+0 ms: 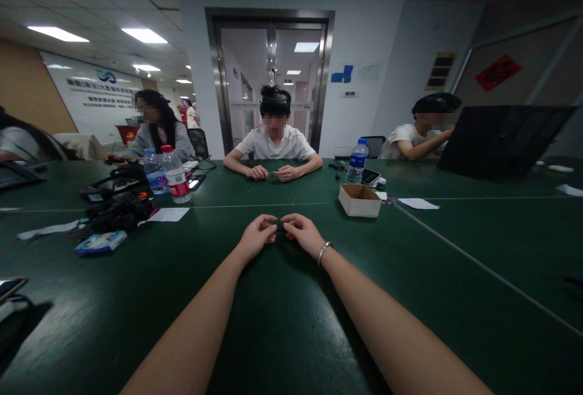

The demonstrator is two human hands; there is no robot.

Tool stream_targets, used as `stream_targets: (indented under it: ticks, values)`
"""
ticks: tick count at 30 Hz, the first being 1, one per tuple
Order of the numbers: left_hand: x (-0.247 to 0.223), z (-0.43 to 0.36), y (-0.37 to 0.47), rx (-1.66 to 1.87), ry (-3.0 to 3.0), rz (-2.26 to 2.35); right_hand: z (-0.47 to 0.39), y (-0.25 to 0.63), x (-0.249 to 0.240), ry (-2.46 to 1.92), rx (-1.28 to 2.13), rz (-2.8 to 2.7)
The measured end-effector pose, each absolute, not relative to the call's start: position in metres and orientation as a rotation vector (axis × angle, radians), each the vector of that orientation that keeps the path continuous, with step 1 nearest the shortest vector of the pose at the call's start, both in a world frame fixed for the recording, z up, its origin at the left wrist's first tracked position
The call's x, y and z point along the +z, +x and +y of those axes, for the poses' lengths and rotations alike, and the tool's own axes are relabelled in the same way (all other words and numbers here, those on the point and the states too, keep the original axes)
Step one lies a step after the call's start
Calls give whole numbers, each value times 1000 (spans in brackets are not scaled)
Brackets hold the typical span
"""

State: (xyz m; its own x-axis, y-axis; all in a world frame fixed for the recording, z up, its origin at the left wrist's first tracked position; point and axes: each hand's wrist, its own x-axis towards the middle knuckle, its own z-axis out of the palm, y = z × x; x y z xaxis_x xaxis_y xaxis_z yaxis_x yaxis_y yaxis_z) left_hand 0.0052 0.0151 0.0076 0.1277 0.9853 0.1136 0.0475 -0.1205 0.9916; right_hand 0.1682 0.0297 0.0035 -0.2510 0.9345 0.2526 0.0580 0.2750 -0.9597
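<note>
Both my hands are near each other above the dark green table [268,298], in the middle of the head view. My left hand [259,237] has its fingers curled towards the thumb. Facing it, my right hand [304,234] has a similar pinch, and a silver bracelet [323,253] is on that wrist. A small dark thing [280,225] seems to lie between the fingertips, too small and dim to make out. An open cardboard box [359,202] stands beyond my right hand.
Two bottles [175,176], black gear [119,212] and a blue-white packet [100,243] are at the left. Another bottle [357,161] stands behind the box. Across the table sits a person [276,140]; at the right a black monitor [501,140] stands before another person.
</note>
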Motion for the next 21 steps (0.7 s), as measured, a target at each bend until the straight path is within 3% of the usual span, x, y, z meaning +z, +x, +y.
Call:
stream_targets:
  ticks: [6, 21]
  values:
    - [5, 16, 9, 1069, 1536, 1300, 28, 170, 6, -874, 1232, -1514]
    - [-1, 19, 7, 1060, 1613, 1218, 29, 168, 5, -897, 1243, -1485]
